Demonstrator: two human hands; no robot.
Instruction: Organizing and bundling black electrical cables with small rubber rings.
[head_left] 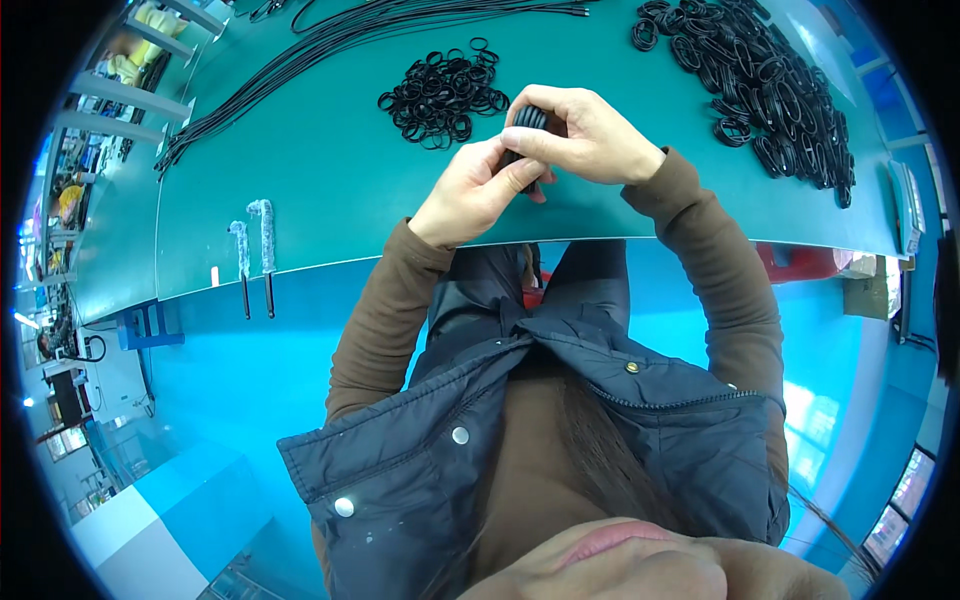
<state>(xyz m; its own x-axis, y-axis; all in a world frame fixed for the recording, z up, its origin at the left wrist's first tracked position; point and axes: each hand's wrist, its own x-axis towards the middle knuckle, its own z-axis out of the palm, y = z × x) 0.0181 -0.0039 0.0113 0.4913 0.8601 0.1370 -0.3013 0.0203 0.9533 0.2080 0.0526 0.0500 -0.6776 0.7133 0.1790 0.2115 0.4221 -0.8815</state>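
A coiled black cable (527,121) is held between my two hands over the near edge of the green table. My left hand (474,189) grips it from below and the left, thumb pressed along its lower part. With fingers curled round the upper end, my right hand (578,136) has its thumb across the front of the coil. Parts of the coil are covered by my fingers. Just beyond my hands lies a heap of small black rings (443,97). At the right is a large pile of coiled black cables (775,95).
Long straight black cables (300,55) stretch along the far left of the green table (330,180). Two hooked rods with wrapped tops (265,235) hang over the near edge at the left. A red stool (800,262) stands below the table at the right.
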